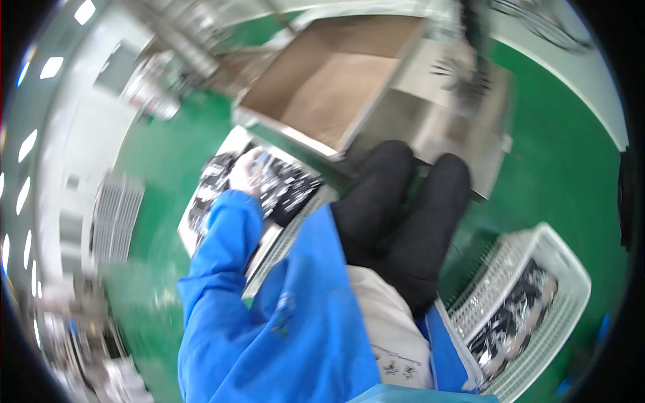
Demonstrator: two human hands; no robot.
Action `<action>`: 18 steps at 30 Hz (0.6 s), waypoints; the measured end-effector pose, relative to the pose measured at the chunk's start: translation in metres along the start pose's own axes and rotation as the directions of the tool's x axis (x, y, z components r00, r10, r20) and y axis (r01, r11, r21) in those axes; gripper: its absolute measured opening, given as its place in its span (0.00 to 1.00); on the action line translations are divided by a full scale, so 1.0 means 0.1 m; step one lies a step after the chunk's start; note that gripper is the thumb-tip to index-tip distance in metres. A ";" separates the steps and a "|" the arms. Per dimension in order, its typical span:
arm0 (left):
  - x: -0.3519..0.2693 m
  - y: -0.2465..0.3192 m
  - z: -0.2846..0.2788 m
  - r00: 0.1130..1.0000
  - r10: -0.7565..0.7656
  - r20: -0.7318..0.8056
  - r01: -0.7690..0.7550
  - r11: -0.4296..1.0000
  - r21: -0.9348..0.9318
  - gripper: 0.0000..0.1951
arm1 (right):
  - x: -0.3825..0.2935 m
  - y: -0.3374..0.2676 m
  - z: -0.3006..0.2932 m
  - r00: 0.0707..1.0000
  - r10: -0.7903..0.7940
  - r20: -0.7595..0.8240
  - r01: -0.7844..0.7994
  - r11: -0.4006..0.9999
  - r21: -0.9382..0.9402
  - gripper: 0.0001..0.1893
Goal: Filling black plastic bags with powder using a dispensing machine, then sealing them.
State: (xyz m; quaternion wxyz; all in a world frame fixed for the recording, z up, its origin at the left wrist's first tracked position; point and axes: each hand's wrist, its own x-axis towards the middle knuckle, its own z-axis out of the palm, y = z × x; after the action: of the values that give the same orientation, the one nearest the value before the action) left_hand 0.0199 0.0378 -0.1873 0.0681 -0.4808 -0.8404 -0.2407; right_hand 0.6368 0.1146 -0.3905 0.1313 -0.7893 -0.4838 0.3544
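Observation:
My left hand (pixel 247 172), in a pale thin glove and a blue sleeve, reaches into a white crate (pixel 234 136) at my left side. Its fingers are among many small black packets in shiny clear wrap (pixel 295 189); blur hides whether it grips one. My right hand is out of view. On my right, a white perforated plastic basket (pixel 567 312) holds similar black, shiny wrapped packets (pixel 514 312). In front of my knees stands a large open box (pixel 342 95) with a brown inside and a pale rim.
A metal bench or machine part (pixel 448 121) adjoins the open box on its right, near my knees. A grey slatted unit (pixel 118 216) stands by the wall at the left. Blurred equipment (pixel 156 85) lies beyond on the green floor (pixel 166 151).

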 end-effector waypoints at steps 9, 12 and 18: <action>-1.03 -0.73 0.33 0.989 -0.127 0.070 0.129 0.991 -0.026 0.18 | -0.36 0.61 -0.71 0.996 0.074 -0.052 -0.046 0.910 0.411 0.28; -0.83 -0.62 0.53 0.963 -0.111 0.246 0.086 0.990 0.109 0.28 | -0.37 0.55 -1.09 0.978 0.173 -0.118 -0.082 0.835 0.545 0.27; -0.43 -0.76 0.73 0.852 -0.257 0.457 0.285 0.958 0.008 0.31 | -0.67 -1.54 -1.03 0.861 -0.503 0.073 0.373 0.722 0.583 0.22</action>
State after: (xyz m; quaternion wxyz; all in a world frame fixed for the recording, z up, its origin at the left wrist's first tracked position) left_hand -0.0130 0.0063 -0.2922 -0.1788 -0.4021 -0.8846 -0.1545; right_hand 0.5853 0.1480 -0.2032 0.3769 -0.5338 -0.5465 0.5238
